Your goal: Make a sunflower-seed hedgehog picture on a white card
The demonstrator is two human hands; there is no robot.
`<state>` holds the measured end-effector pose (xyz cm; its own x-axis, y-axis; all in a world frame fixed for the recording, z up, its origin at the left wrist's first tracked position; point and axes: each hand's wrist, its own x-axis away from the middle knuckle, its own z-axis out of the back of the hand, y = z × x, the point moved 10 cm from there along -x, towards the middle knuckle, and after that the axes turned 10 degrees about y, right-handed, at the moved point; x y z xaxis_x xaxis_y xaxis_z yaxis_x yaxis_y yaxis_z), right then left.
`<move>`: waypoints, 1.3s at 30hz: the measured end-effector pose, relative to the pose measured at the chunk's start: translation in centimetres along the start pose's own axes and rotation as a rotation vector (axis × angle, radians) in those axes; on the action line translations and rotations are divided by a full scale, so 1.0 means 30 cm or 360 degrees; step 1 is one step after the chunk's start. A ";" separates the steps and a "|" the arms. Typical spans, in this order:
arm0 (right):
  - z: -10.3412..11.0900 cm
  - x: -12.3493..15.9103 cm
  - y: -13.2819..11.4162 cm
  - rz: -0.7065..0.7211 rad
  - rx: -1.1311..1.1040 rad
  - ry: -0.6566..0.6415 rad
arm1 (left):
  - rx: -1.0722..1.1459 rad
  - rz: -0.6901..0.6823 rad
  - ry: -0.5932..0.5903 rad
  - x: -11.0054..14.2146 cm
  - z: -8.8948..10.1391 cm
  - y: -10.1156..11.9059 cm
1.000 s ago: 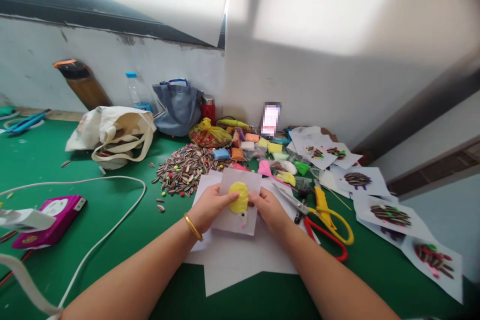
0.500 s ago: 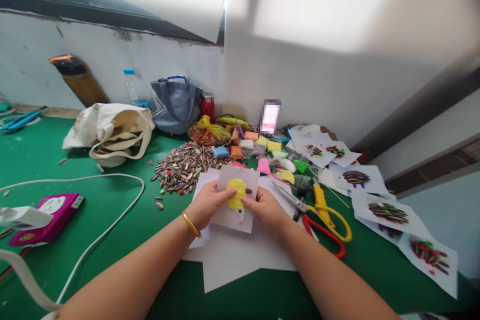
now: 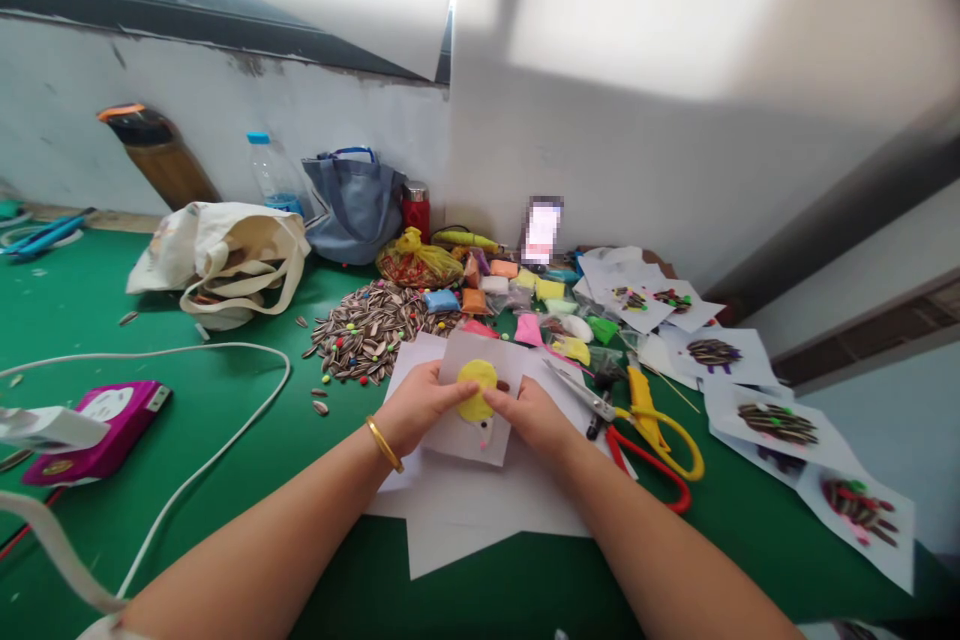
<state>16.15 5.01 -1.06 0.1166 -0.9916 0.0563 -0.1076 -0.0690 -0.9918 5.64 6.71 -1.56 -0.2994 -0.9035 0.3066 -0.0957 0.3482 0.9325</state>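
A small white paper card [image 3: 454, 440] is held up above the white sheets [image 3: 480, 515]. On it sits a flattened yellow clay oval [image 3: 474, 405] with a white pointed face [image 3: 483, 430], a black eye and a pink nose tip. A dark sunflower seed [image 3: 502, 386] juts from the clay's right side. My left hand [image 3: 420, 405] grips the card's left edge, thumb resting on the clay. From the right, my right hand [image 3: 536, 415] closes on the card, its thumb on the clay's edge beside the seed. The fingers behind the card are hidden.
Scissors [image 3: 600, 407] and a yellow cutter [image 3: 645, 410] lie right of my right hand. Beyond the card are a sunflower seed pile [image 3: 367, 330] and clay packets [image 3: 551, 290]. Finished seed pictures [image 3: 776, 425] line the right. A white cable [image 3: 217, 475] curves across the left.
The seed beside the clay, largely covered by my right fingers before, now shows. My right thumb has shifted down and left onto the clay's edge.
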 end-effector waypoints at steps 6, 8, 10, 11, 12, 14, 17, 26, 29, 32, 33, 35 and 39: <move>0.017 0.001 0.003 -0.0011 -0.0015 0.0121 | -0.0109 -0.0015 0.0002 0.006 -0.007 0.004; 0.020 0.003 0.002 -0.0016 -0.0009 0.0134 | -0.0084 -0.0007 -0.0037 0.007 -0.013 0.006; 0.021 0.005 -0.002 -0.0004 0.0013 0.0136 | -0.0018 0.0012 -0.0085 0.009 -0.022 0.004; 0.020 0.005 -0.004 0.0005 0.0033 0.0129 | 0.0021 0.0018 -0.0097 0.009 -0.024 0.003; 0.018 0.005 -0.005 0.0015 0.0061 0.0124 | 0.0055 0.0019 -0.0097 0.009 -0.024 0.003; 0.016 0.006 -0.004 0.0033 0.0147 0.0121 | 0.0083 0.0003 -0.0070 0.006 -0.018 0.003; 0.018 0.006 -0.001 0.0051 0.0276 0.0132 | 0.0046 -0.0045 -0.0034 0.001 -0.010 0.007; 0.010 0.009 -0.019 0.0059 0.0315 0.0091 | 0.0053 -0.0017 -0.0041 0.004 -0.014 0.004; 0.016 0.007 -0.016 0.0044 0.0336 0.0122 | 0.0044 -0.0029 -0.0053 0.008 -0.019 0.011; 0.005 0.008 -0.019 0.0061 0.0281 0.0060 | 0.0037 -0.0033 -0.0056 0.007 -0.019 0.011; 0.003 0.009 -0.019 0.0064 0.0244 0.0041 | 0.0033 -0.0038 -0.0049 0.004 -0.017 0.011; 0.009 0.008 -0.013 0.0045 0.0190 0.0059 | 0.0013 -0.0061 -0.0009 -0.001 -0.008 0.011; 0.039 0.001 0.002 0.0006 0.0214 0.0187 | -0.0026 -0.0087 0.0023 -0.002 -0.001 0.016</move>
<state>17.31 5.10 -1.26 -0.0009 -0.9983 0.0575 0.0261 -0.0575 -0.9980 5.66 6.93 -1.14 -0.2805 -0.9246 0.2577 -0.0957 0.2941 0.9510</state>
